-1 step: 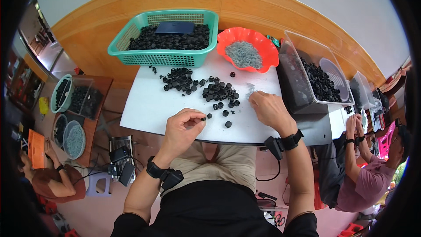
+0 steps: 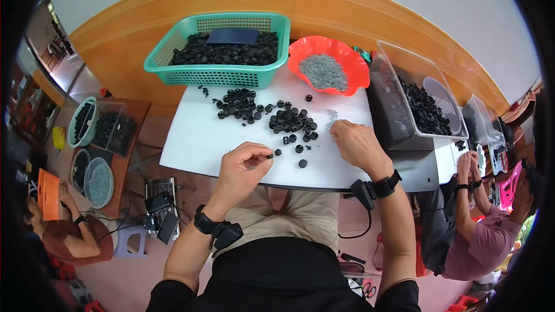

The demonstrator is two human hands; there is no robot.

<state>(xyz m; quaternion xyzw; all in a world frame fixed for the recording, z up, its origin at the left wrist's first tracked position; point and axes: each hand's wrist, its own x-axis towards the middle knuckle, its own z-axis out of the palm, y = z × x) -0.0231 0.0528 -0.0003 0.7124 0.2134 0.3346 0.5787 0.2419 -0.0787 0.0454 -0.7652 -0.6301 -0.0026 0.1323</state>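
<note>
My left hand (image 2: 247, 167) hovers over the near edge of the white work surface (image 2: 191, 144). Its thumb and forefinger pinch a small round black plastic part (image 2: 269, 156). Farther right, my right hand (image 2: 354, 141) rests on the surface with its fingers curled down beside a small patch of grey metal pins (image 2: 332, 117); the fingertips are hidden, and whatever they hold cannot be made out. Between the hands lie loose black caps (image 2: 302, 163) and a heap of round black parts (image 2: 291, 120). A second heap of black parts (image 2: 238, 104) sits farther left.
A green basket (image 2: 222, 76) of black parts stands at the back, with a dark blue box (image 2: 233, 36) in it. Beside it is a red scalloped bowl (image 2: 359, 69) of grey pins. A clear bin (image 2: 430, 136) stands right. Co-workers sit at both sides.
The whole scene sits slightly farther right in the picture. Both hands keep the same pose and the parts lie as before.
</note>
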